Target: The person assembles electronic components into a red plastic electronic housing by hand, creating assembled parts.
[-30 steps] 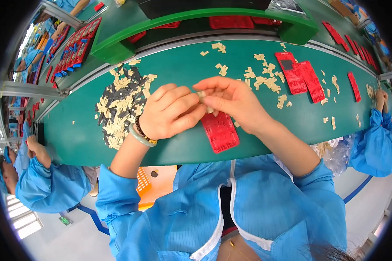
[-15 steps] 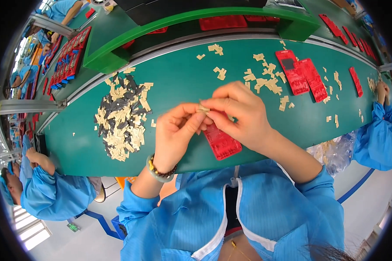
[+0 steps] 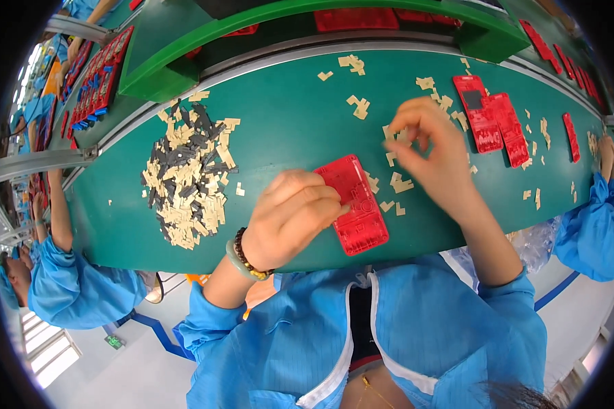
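My left hand [image 3: 297, 217] is over the left side of a red plastic shell [image 3: 359, 211], its fingers pressed together near the shell's middle. Anything in that pinch is too small or hidden to name. The shell lies face up in front of me, with moulded ribs and a round feature inside. My right hand [image 3: 430, 153] is raised to the right, above scattered cream L-shaped pieces [image 3: 402, 184]. Its thumb and forefinger curl toward each other; what lies between them cannot be made out against the cream pieces behind.
A heap of cream and black small pieces [image 3: 187, 177] lies on the green table at left. Two red shells [image 3: 488, 119] overlap at right, with another red part [image 3: 571, 138] beyond. A green shelf [image 3: 307, 17] spans the back. Co-workers in blue sit at left [image 3: 82, 293] and right [image 3: 590, 232].
My hands were together, pinching a small cream piece above the shell. They have parted: the right moved away to the right, the left came down over the shell, now more exposed.
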Demonstrator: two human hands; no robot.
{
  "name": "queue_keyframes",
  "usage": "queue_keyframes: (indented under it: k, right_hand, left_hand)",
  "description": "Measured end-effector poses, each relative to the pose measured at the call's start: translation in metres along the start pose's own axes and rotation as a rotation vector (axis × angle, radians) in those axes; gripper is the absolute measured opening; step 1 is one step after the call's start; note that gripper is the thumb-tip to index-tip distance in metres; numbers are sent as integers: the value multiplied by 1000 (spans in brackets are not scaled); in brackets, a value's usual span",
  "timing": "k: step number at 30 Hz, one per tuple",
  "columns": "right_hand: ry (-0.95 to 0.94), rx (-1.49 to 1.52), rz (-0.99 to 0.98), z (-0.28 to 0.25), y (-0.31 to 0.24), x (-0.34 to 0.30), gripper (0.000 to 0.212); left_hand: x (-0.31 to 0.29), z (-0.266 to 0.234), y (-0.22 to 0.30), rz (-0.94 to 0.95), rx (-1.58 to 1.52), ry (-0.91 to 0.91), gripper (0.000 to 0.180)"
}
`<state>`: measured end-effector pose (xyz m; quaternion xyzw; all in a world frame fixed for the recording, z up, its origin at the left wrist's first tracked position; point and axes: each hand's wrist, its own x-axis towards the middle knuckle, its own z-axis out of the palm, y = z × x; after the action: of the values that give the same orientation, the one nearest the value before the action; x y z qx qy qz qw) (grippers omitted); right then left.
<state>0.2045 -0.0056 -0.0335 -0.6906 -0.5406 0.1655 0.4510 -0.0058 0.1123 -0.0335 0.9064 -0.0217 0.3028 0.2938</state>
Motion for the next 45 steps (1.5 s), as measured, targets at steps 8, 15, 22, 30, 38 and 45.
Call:
queue_keyframes:
  k: [8, 15, 22, 30, 38, 45]
  right_hand:
    - [-479, 236, -239, 2, -18, -3, 19]
    - [-474, 136, -269, 4, -25, -2, 22]
    - [-324, 21, -412, 7, -27, -3, 21]
    - [-178, -310, -166, -9, 4, -19, 20]
    - [-104, -275, -417, 36, -35, -3, 24]
    - [-58, -203, -328, 50, -35, 4, 41]
  left_hand:
    - [6, 6, 3, 269, 283, 109, 26]
    - [7, 5, 7, 308, 357, 117, 27]
    - [2, 9, 11, 285, 442, 145, 27]
    - [7, 1, 14, -507, 25, 52, 26]
    - [13, -8, 7, -791, -489, 174, 27]
    - [3, 0, 1, -643, -30, 137, 31]
